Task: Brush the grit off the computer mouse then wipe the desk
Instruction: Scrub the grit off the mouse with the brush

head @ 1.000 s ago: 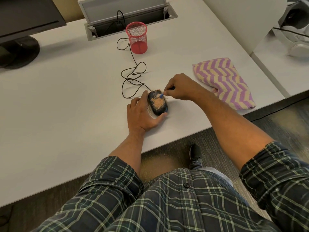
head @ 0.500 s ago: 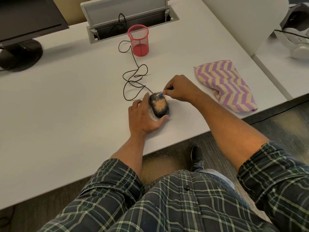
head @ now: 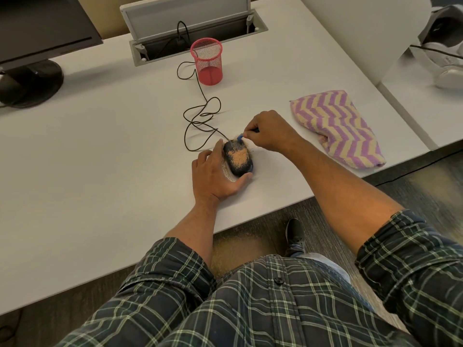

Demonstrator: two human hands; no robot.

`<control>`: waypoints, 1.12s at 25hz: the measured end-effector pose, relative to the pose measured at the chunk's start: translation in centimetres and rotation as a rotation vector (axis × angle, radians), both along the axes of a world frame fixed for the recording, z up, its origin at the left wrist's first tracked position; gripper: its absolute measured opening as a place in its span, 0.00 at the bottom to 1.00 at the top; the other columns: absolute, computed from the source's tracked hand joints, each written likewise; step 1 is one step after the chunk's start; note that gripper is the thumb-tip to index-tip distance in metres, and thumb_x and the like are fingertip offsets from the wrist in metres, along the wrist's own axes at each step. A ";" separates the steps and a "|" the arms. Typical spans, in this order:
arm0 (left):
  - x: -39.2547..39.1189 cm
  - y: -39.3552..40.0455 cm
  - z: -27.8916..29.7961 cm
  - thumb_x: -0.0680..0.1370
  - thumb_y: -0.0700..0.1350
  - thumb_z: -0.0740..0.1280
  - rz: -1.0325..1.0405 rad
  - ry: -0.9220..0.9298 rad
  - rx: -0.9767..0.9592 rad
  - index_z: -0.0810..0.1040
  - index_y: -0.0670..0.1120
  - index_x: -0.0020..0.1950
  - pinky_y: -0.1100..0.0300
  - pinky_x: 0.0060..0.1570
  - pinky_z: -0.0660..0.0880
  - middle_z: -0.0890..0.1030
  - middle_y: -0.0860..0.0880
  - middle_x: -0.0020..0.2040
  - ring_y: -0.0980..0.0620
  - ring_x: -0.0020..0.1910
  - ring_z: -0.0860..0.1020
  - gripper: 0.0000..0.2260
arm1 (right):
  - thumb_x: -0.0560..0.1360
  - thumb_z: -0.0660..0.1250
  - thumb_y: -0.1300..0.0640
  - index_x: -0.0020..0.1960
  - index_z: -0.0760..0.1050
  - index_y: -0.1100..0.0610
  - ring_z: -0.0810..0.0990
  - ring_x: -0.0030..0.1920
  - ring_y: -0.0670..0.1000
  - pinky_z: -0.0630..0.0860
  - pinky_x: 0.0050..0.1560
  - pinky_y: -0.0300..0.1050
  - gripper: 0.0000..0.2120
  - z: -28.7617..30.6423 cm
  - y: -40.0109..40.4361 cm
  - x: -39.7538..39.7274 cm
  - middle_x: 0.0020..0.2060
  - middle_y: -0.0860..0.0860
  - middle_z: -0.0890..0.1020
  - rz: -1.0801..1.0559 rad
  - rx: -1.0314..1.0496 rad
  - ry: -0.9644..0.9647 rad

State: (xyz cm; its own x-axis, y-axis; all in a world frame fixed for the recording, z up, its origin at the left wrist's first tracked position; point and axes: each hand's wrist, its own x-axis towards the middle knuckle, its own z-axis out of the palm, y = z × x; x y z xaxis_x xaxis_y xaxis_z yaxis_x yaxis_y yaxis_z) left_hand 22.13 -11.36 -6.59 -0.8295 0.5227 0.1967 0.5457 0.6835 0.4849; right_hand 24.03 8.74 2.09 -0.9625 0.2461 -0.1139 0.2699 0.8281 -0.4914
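A black computer mouse (head: pixel 238 159) lies on the white desk (head: pixel 100 146), its back covered with tan grit. My left hand (head: pixel 215 176) grips the mouse from its left side, thumb at its near end. My right hand (head: pixel 269 130) pinches a small blue-tipped brush (head: pixel 240 137), whose tip touches the mouse's far end. Loose grit lies on the desk around the mouse. The mouse cable (head: pixel 200 116) coils away toward the back. A purple-and-yellow zigzag cloth (head: pixel 335 126) lies to the right.
A red mesh pen cup (head: pixel 207 61) stands behind the cable coils. An open cable hatch (head: pixel 195 36) sits at the desk's back, a monitor base (head: pixel 27 83) at the far left. Grit is scattered on the floor below the desk's near edge.
The brush tip has moved from the mouse's right side up to its far end, and some grit has spilled onto the desk there. The left hand keeps its hold.
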 end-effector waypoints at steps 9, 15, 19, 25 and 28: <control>0.1 0.0 0.2 0.63 0.77 0.69 -0.004 -0.004 0.000 0.67 0.51 0.75 0.50 0.59 0.69 0.80 0.52 0.62 0.47 0.63 0.73 0.48 | 0.74 0.68 0.57 0.47 0.87 0.55 0.77 0.31 0.46 0.72 0.32 0.40 0.09 0.3 0.1 0.5 0.40 0.50 0.86 -0.115 0.038 0.028; 0.1 0.0 0.2 0.64 0.77 0.69 -0.006 -0.015 -0.024 0.67 0.50 0.76 0.49 0.61 0.70 0.79 0.51 0.64 0.47 0.64 0.73 0.49 | 0.73 0.69 0.59 0.46 0.87 0.57 0.77 0.29 0.45 0.71 0.31 0.38 0.08 0.1 -0.2 1.0 0.38 0.51 0.87 -0.021 0.010 -0.021; 0.1 0.0 0.2 0.64 0.77 0.69 -0.008 -0.014 -0.015 0.67 0.50 0.76 0.49 0.60 0.70 0.79 0.51 0.63 0.47 0.64 0.73 0.49 | 0.74 0.70 0.56 0.47 0.87 0.55 0.76 0.30 0.45 0.68 0.32 0.37 0.08 0.5 -0.1 1.2 0.39 0.49 0.86 0.059 0.015 -0.024; 0.1 0.0 0.1 0.64 0.77 0.69 -0.012 0.006 0.000 0.67 0.50 0.75 0.50 0.59 0.70 0.80 0.51 0.62 0.46 0.62 0.74 0.48 | 0.74 0.70 0.56 0.48 0.87 0.55 0.77 0.31 0.43 0.65 0.31 0.34 0.08 0.5 0.4 1.5 0.40 0.48 0.87 0.087 0.002 -0.026; 0.0 0.0 0.0 0.63 0.77 0.69 -0.011 0.008 -0.006 0.67 0.50 0.75 0.50 0.58 0.70 0.80 0.51 0.62 0.46 0.62 0.74 0.48 | 0.74 0.70 0.57 0.49 0.87 0.55 0.75 0.27 0.39 0.62 0.26 0.28 0.08 0.4 0.7 1.6 0.38 0.48 0.86 0.064 0.016 -0.019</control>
